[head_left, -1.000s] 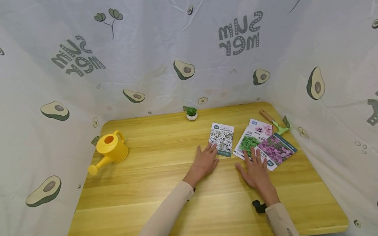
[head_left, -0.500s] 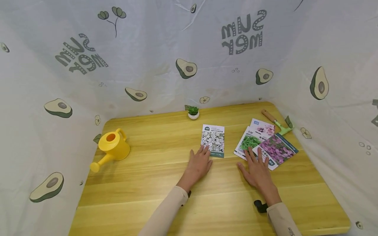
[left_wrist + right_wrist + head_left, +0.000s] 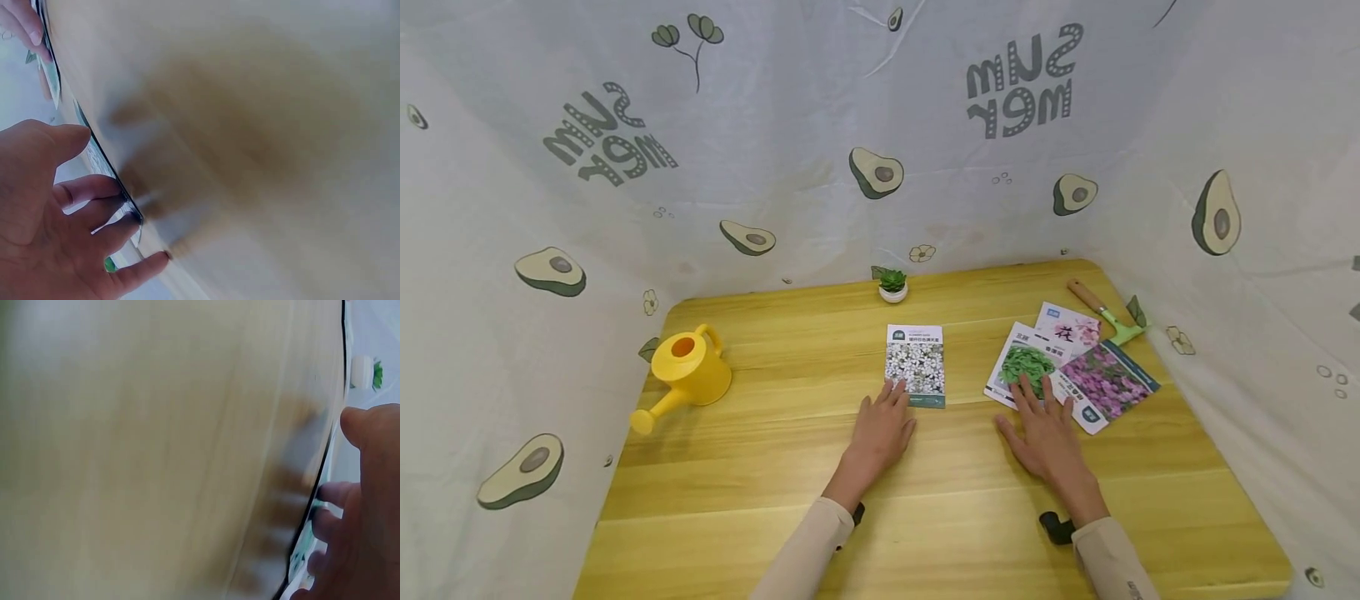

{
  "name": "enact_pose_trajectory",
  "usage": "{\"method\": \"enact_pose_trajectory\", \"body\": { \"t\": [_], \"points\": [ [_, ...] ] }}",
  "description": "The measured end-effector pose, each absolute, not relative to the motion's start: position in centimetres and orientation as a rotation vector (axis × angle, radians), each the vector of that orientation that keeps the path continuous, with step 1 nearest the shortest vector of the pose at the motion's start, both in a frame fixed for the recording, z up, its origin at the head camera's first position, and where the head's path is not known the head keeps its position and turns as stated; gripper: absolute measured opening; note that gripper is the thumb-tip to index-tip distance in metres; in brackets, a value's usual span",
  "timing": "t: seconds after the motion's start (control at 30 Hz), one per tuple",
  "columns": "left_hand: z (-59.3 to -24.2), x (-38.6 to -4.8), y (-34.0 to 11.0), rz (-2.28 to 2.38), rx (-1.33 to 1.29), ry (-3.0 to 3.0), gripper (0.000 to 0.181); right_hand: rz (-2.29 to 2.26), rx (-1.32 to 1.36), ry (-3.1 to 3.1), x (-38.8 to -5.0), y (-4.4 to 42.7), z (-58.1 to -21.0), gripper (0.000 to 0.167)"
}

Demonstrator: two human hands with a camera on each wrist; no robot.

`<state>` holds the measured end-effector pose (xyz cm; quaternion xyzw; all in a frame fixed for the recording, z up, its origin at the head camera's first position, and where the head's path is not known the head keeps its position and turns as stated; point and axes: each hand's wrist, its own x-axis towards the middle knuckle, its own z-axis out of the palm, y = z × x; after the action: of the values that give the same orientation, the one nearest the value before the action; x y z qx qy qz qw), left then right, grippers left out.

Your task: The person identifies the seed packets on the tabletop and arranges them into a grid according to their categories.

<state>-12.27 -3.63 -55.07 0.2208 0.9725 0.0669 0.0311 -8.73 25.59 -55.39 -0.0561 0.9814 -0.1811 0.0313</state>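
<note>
I see the left hand, fingers spread, on the lower edge of the white-flower packet near the middle of the tabletop, and the right hand, also spread, over the overlapping green-leaf packet and purple-flower packet, perhaps because 3 thin packets are steadied better by pressing.

This was a curtained-off tabletop booth: pale avocado-printed sheeting hung beyond the left hand and right hand, around a yellow wood-grained, round-cornered table beneath them.
</note>
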Motion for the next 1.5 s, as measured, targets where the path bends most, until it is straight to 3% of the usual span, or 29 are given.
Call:
{"method": "enact_pose_trajectory", "body": {
  "t": [0.73, 1.0, 1.27, 1.5],
  "points": [
    [-55.4, -9.5, -7.1, 0.548, 0.553, 3.03, 0.045, -0.648, -0.307, 2.981, -8.5, 24.1, -55.2, 0.071],
    [-55.3, -8.4, -7.9, 0.737, 0.501, 2.983, 0.036, -0.665, -0.333, 2.976, -8.2, 23.4, -55.1, 0.068],
    [-55.5, -7.1, -9.1, 0.814, 0.458, 2.952, 0.057, -0.7, -0.362, 2.96, -7.9, 22.7, -55.1, 0.066],
    [-55.3, -6.2, -9.4, 0.856, 0.446, 2.96, 0.055, -0.706, -0.382, 2.943, -7.8, 22.5, -55.2, 0.064]
  ]
}}
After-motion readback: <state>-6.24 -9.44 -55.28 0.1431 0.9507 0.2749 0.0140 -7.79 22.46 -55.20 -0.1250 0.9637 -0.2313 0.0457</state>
